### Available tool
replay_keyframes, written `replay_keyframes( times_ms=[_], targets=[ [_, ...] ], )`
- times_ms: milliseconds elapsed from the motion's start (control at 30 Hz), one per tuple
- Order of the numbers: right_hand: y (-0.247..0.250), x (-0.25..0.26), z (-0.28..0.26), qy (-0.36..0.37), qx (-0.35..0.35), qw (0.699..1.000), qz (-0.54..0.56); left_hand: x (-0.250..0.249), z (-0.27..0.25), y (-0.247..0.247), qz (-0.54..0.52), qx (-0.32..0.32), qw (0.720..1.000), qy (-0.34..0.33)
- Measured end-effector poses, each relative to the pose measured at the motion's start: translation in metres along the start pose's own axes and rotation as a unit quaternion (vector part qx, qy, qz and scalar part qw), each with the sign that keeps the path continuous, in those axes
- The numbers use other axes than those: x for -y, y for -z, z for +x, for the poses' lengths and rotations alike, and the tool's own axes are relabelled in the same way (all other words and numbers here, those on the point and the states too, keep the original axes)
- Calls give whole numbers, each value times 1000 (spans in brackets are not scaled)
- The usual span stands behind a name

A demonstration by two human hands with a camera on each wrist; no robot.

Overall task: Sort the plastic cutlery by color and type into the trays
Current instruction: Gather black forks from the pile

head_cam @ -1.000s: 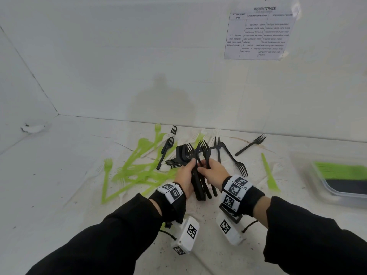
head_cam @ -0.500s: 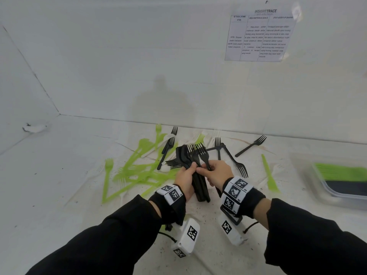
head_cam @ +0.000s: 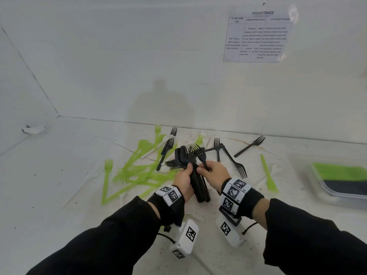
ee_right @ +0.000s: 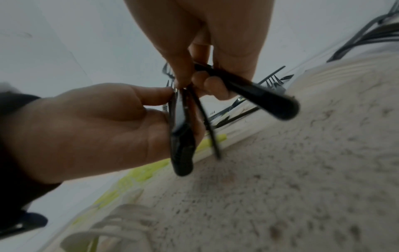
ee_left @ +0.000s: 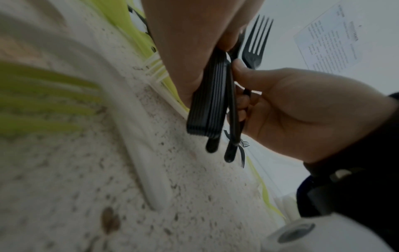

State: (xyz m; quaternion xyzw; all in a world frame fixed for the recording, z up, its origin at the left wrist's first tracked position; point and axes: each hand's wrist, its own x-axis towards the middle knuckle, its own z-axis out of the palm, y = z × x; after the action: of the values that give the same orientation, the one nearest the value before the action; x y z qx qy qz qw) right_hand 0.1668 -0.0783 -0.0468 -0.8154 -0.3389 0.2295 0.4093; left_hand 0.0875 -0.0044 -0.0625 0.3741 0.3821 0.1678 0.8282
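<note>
My left hand (head_cam: 185, 175) grips a stacked bundle of black forks (head_cam: 199, 187) by the handles, tines pointing away from me. Just to its right, my right hand (head_cam: 206, 169) pinches a single black fork (head_cam: 201, 156) by the handle, held against the bundle. In the left wrist view the bundle (ee_left: 207, 102) hangs from my left hand (ee_left: 194, 51), with the single fork's head (ee_left: 257, 42) beside it. In the right wrist view my right hand (ee_right: 207, 81) curls its fingers round the fork handle (ee_right: 259, 95).
Loose green forks (head_cam: 135, 171) lie in a pile to the left. Black forks (head_cam: 250, 145) and a green knife (head_cam: 268, 175) are scattered behind and to the right. A clear tray (head_cam: 341, 201) at the right edge holds green cutlery (head_cam: 341, 172) beside black cutlery. White walls close in behind and left.
My right hand has drawn its single black fork in closer against the bundle in my left hand. The loose cutlery on the table has not moved.
</note>
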Motion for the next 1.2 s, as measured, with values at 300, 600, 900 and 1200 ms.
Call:
replay_keyframes(
  times_ms=[300, 600, 900, 1200],
  targets=[
    [-5, -2, -5, -12, 13, 998, 56, 8, 1, 2, 31, -25, 998, -42],
    [0, 11, -2, -9, -44, 999, 10, -4, -7, -8, 8, 7, 1000, 24],
    [-3, 11, -8, -28, -55, 998, 2, 3, -8, -1, 67, -37, 997, -18],
    [-4, 20, -16, 0, 22, 999, -38, -2, -22, 0, 30, -5, 999, -29]
  ],
)
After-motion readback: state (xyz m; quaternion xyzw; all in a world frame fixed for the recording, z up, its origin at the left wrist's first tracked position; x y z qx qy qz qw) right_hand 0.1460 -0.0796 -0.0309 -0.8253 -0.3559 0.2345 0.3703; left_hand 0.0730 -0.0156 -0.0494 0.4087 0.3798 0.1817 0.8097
